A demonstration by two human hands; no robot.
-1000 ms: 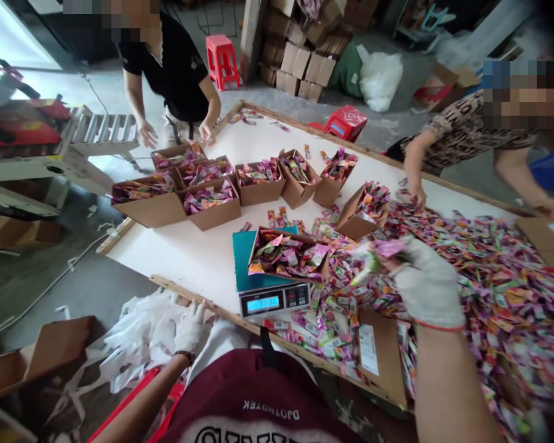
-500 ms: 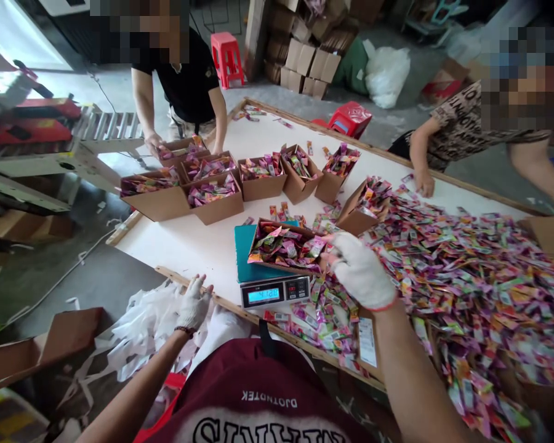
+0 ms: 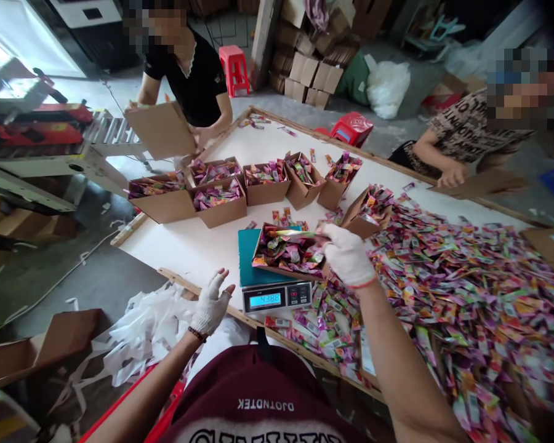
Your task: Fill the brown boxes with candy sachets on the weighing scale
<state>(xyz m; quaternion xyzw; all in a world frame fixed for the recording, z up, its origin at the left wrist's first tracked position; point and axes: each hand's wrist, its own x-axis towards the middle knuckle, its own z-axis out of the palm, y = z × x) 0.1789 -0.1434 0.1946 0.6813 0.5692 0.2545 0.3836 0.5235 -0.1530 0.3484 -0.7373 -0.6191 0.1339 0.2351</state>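
Observation:
My right hand (image 3: pixel 348 255), in a white fingerless glove, is over the right end of an open cardboard box (image 3: pixel 286 272) filled with small purple, orange and green sachets. Its fingers are closed on a long, shiny sachet (image 3: pixel 295 233) that reaches across the top of the box. Beneath the box is a digital scale (image 3: pixel 249 261) with a teal plate and a lit blue display (image 3: pixel 265 300). My left hand (image 3: pixel 212 303), gloved the same way, hovers empty by the table's near edge, left of the scale, fingers apart.
A big heap of sachets (image 3: pixel 466 289) covers the table's right side. Several filled boxes (image 3: pixel 219 211) stand along the far side. One person (image 3: pixel 187 86) at the far left handles a cardboard box (image 3: pixel 161 130); another (image 3: pixel 480 129) at the right holds cardboard (image 3: pixel 484 184).
My left hand has risen toward the scale. My right hand has shifted left, with a long sachet now showing. The display digits differ. The far-left person has lifted and tilted a box.

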